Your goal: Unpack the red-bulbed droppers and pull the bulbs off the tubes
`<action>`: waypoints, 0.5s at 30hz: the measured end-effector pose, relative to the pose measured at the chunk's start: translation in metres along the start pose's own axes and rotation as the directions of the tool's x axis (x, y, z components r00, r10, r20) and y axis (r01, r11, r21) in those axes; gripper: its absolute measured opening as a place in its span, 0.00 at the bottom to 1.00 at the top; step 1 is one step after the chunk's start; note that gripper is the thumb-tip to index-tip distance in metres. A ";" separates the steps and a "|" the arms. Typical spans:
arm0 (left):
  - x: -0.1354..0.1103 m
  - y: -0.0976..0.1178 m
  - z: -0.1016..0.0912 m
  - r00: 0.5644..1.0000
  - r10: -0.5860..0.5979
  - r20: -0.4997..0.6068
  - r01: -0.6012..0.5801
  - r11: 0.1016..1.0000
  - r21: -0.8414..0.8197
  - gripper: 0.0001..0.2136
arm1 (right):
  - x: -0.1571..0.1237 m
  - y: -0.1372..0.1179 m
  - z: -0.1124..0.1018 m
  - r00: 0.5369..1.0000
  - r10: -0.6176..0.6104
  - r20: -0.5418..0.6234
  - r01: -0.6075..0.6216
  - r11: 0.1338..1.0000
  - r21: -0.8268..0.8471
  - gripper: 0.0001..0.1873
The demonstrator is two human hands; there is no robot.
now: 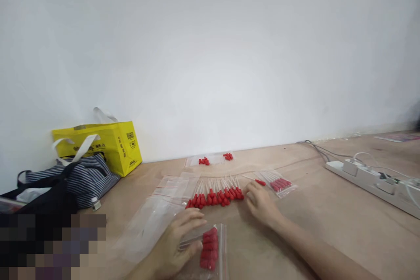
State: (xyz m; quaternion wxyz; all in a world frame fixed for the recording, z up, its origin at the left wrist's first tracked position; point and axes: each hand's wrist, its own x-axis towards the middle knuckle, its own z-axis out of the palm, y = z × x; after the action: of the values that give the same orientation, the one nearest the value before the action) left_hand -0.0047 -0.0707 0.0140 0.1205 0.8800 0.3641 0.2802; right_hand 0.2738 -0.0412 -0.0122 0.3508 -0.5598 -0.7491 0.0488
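My left hand [175, 243] is at a clear zip bag [222, 251] near the front, thumb and fingers apart, the thumb beside the red ends of the stacked sticks [209, 249] there. My right hand [260, 203] has curled fingertips at the right end of a row of white sticks with red bulb-shaped ends [213, 197]. What those fingertips hold, if anything, is hidden. Just beyond it lies a single red-tipped stick [260, 182]. To its right lies a clear bag of red-tipped sticks [280, 184].
Flat clear zip bags [147, 221] lie left of the row. Two small red-tipped groups [204, 161] lie on clear bags by the wall. A yellow bag [126, 148] and striped bag [95, 179] stand left. A white power strip [370, 183] with cables lies right.
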 end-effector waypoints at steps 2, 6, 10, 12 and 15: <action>-0.004 0.006 0.009 0.993 0.052 0.107 -0.051 0.999 -0.018 0.21 | 0.019 0.023 -0.002 0.979 0.199 -0.046 -0.204 0.959 -0.197 0.15; -0.007 0.003 0.019 0.961 0.048 0.274 -0.043 0.999 -0.023 0.25 | 0.045 0.054 -0.004 0.946 0.323 -0.008 -0.308 0.894 -0.325 0.12; -0.004 0.001 0.020 0.937 -0.023 0.349 0.020 1.000 0.010 0.27 | 0.054 0.062 0.002 0.926 0.378 0.028 -0.353 0.887 -0.297 0.10; -0.002 0.006 0.022 0.943 -0.065 0.327 0.060 0.998 0.026 0.26 | 0.056 0.061 0.008 0.920 0.390 0.049 -0.366 0.895 -0.253 0.09; 0.000 0.018 0.028 0.947 -0.128 0.295 0.115 0.991 0.061 0.25 | 0.057 0.055 0.017 0.918 0.388 0.083 -0.371 0.914 -0.161 0.07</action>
State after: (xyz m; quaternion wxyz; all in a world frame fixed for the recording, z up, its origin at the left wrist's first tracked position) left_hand 0.0224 -0.0835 -0.0014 0.1725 0.8904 0.4012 0.1283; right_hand 0.3007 0.0345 -0.0240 0.2508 -0.7145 -0.6463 0.0942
